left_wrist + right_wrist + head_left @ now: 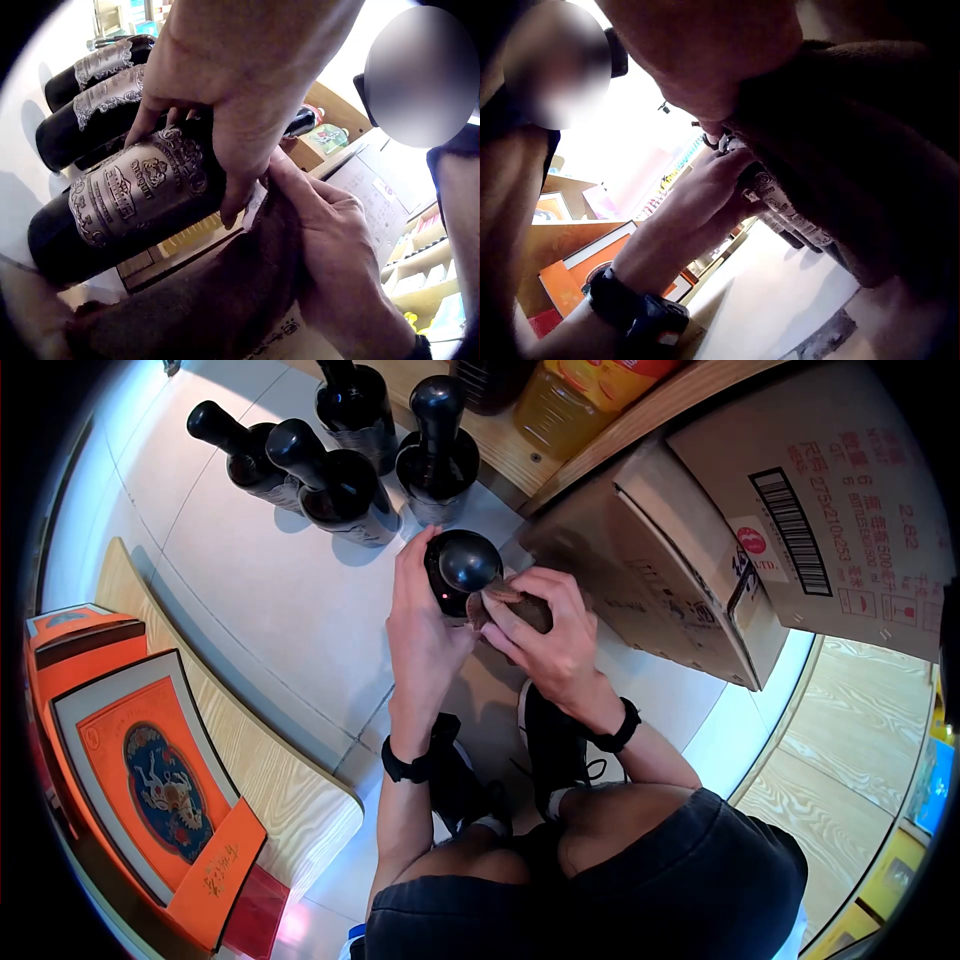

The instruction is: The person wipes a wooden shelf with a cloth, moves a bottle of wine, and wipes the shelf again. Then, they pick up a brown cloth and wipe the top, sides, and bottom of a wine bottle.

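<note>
A dark wine bottle [466, 563] with a black capped top is between the two hands, seen from above in the head view. Its ornate silver label [135, 187] faces the left wrist view, where it runs parallel to the bottles behind. My left hand [425, 630] grips its upper part, fingers on one side and thumb on the other. With my right hand [562, 638] I pinch a brown cloth [530, 613] right beside the bottle's neck. That cloth [225, 292] hangs down alongside the bottle and fills much of the right wrist view.
Several similar bottles [345, 495] stand on the pale tiled floor just beyond. Cardboard boxes [660, 560] are close on the right. A wooden shelf edge [640, 425] with an oil jug [565, 410] lies ahead. Orange gift boxes [150, 780] sit on a wooden ledge [290, 790] at left.
</note>
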### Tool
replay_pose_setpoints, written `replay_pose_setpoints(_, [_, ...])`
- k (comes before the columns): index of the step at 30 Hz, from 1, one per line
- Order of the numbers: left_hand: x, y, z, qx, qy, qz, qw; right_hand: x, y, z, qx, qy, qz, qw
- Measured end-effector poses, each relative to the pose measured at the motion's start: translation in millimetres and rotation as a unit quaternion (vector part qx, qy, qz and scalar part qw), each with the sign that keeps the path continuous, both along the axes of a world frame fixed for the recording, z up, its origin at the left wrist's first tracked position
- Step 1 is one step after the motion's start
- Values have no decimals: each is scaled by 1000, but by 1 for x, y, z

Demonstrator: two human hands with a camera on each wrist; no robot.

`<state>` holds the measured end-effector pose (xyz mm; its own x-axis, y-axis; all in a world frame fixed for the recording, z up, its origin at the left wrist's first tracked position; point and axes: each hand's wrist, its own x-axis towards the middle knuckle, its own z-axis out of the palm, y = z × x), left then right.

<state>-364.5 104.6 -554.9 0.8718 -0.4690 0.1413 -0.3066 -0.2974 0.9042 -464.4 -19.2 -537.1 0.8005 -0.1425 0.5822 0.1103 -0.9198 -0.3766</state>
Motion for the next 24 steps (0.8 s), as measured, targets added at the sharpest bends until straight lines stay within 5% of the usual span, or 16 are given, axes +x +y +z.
replay_pose_setpoints(9, [1, 3, 0, 29, -53, -22, 998, -7, 0, -1, 9, -4, 59, 998])
replay_pose_setpoints(18, [0, -1, -2, -126, 132, -1, 983, -11, -5, 14, 53, -18, 159, 986])
replay_pose_setpoints(24, [-11, 41, 20, 24, -90, -10, 996, -13, 0, 21, 76, -70, 205, 973])
